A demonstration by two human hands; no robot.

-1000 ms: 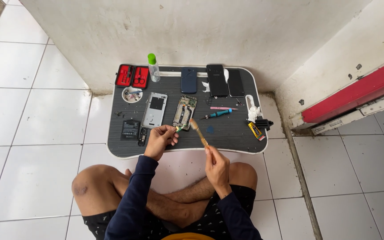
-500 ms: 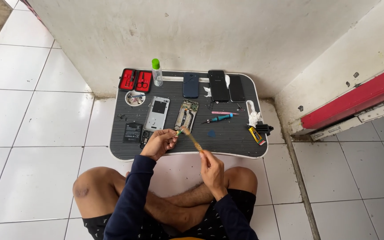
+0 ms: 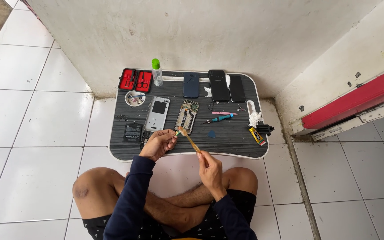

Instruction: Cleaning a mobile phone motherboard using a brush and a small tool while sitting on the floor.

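Head view looks down on a person sitting cross-legged on white floor tiles at a low black tray table [image 3: 236, 142] set against a wall. Left hand [image 3: 157, 144] is curled, its fingertips pinched on a tiny part [image 3: 177, 132] too small to make out, held over the table's near edge. Right hand [image 3: 210, 166] is closed around the lower end of a brush [image 3: 188, 139] with a yellowish handle; the brush slants up to the left so that its tip meets the part at the left fingertips.

Just beyond the hands lie an opened phone [image 3: 187, 116] with its insides showing and, to its left, a grey back cover [image 3: 157, 114]. A dark battery [image 3: 133, 132] lies further left. Along the far edge are a red tool case [image 3: 135, 80], a bottle [image 3: 157, 73] with a green cap, a blue phone [image 3: 191, 85] and two black phones [image 3: 226, 86]. A small dish [image 3: 135, 98] sits below the case. A teal screwdriver [image 3: 218, 119] lies right of the opened phone, and a yellow tube [image 3: 258, 136] near the right edge.
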